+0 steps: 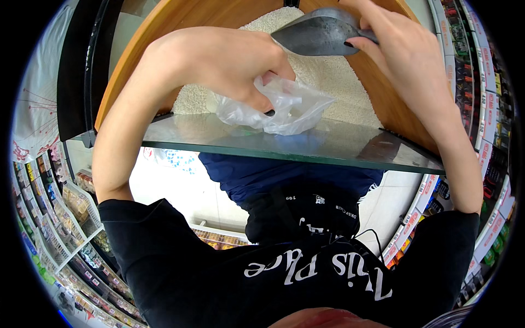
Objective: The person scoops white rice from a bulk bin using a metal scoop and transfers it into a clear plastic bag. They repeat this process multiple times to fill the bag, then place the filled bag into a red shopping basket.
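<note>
My left hand (229,67) grips the rim of a thin clear plastic bag (283,110), thumb in front and fingers behind. The bag sits against the top of a glass panel, its mouth partly spread; what it holds is hard to make out. My right hand (404,53) has a grey metal scoop (322,35) by its handle, the blade pointing left above the bag. Whether the scoop carries anything cannot be told. Behind the bag lies a heap of white rice-like grain (348,88) in a wooden bin (135,53).
The glass panel (287,153) closes the bin's near side, close to my body. Shelves of packaged goods (492,94) curve along the right. More shelves and a white wire basket (78,209) stand at the left, below a hanging plastic sheet (39,94).
</note>
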`<state>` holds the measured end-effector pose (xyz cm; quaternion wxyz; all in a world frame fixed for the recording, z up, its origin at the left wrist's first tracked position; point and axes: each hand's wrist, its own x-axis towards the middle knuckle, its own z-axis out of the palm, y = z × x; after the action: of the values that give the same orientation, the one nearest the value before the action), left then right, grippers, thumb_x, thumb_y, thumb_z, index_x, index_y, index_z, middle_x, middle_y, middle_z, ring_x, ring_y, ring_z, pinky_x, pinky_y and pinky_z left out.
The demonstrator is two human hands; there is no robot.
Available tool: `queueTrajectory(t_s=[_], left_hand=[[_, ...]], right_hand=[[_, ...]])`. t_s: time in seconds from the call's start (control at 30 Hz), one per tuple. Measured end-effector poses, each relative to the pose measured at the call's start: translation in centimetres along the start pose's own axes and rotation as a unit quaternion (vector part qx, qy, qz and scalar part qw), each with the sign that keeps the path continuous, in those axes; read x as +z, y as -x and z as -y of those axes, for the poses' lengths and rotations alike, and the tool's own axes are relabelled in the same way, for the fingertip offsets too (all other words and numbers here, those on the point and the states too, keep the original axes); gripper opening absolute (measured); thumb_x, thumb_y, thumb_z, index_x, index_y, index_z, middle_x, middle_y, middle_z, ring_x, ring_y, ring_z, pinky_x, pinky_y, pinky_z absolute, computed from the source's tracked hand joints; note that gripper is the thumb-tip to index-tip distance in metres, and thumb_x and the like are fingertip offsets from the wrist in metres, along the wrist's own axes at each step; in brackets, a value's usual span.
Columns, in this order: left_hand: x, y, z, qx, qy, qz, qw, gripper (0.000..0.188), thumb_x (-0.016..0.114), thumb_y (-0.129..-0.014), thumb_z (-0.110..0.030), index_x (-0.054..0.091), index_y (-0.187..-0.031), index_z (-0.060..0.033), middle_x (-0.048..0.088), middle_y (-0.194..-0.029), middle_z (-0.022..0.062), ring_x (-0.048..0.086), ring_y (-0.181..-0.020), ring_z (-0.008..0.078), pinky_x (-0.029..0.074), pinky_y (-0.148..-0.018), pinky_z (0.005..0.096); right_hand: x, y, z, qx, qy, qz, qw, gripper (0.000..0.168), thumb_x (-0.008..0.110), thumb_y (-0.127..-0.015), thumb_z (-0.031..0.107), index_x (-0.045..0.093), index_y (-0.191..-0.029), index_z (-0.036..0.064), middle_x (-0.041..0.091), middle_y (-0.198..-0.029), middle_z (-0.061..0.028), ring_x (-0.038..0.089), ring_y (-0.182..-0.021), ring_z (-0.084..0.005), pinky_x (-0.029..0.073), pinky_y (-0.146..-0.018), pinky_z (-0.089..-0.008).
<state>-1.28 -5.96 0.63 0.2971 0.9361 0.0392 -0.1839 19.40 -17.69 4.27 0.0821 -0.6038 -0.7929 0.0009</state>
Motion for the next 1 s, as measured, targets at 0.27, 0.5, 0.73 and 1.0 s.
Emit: queueTrajectory(t_s=[0.27, 0.5, 0.73, 1.0], left_hand=[[0.5, -0.9, -1.0, -0.029, 0.01, 0.076, 0.997, 0.02, 0.075, -0.078, -0.014, 0.071, -0.093, -0.002, 0.069, -0.09, 0.0116, 0.068, -0.084, 0.0242, 0.057, -0.074, 0.0347], [1.3, -1.3, -1.4, -0.011, 0.014, 0.093, 0.996, 0.018, 0.066, -0.08, -0.011, 0.068, -0.095, -0.0009, 0.069, -0.091, 0.0143, 0.068, -0.086, 0.029, 0.055, -0.074, 0.0394], [1.4, -1.2, -1.7, -0.02, 0.001, 0.096, 0.995, 0.019, 0.064, -0.08, -0.01, 0.068, -0.096, 0.0, 0.068, -0.089, 0.0154, 0.067, -0.081, 0.0306, 0.054, -0.072, 0.0417], [1.2, -1.1, -1.5, -0.026, 0.016, 0.097, 0.995, 0.021, 0.065, -0.081, -0.013, 0.069, -0.098, -0.0016, 0.07, -0.087, 0.0145, 0.067, -0.08, 0.0298, 0.053, -0.073, 0.0415]], right_hand=[[6.3, -0.1, -1.3, 0.008, 0.128, -0.033, 0.991, 0.039, 0.07, -0.084, 0.009, 0.056, -0.12, 0.005, 0.066, -0.087, -0.0099, 0.068, -0.075, -0.0249, 0.054, -0.064, -0.0322], [11.8, 0.1, -2.8, 0.036, 0.106, 0.024, 0.993, 0.035, 0.063, -0.088, 0.008, 0.049, -0.12, 0.005, 0.064, -0.09, -0.016, 0.069, -0.076, -0.0351, 0.056, -0.06, -0.0428], [12.2, -0.9, -3.1, 0.137, -0.166, 0.047, 0.975, 0.027, 0.056, -0.094, 0.008, 0.051, -0.119, -0.003, 0.068, -0.094, -0.0227, 0.07, -0.079, -0.0353, 0.056, -0.06, -0.0437], [8.0, -1.9, -1.8, 0.279, -0.299, 0.132, 0.903, 0.034, 0.054, -0.097, 0.014, 0.052, -0.128, 0.0, 0.07, -0.092, -0.0153, 0.068, -0.084, -0.0202, 0.054, -0.078, -0.0402]])
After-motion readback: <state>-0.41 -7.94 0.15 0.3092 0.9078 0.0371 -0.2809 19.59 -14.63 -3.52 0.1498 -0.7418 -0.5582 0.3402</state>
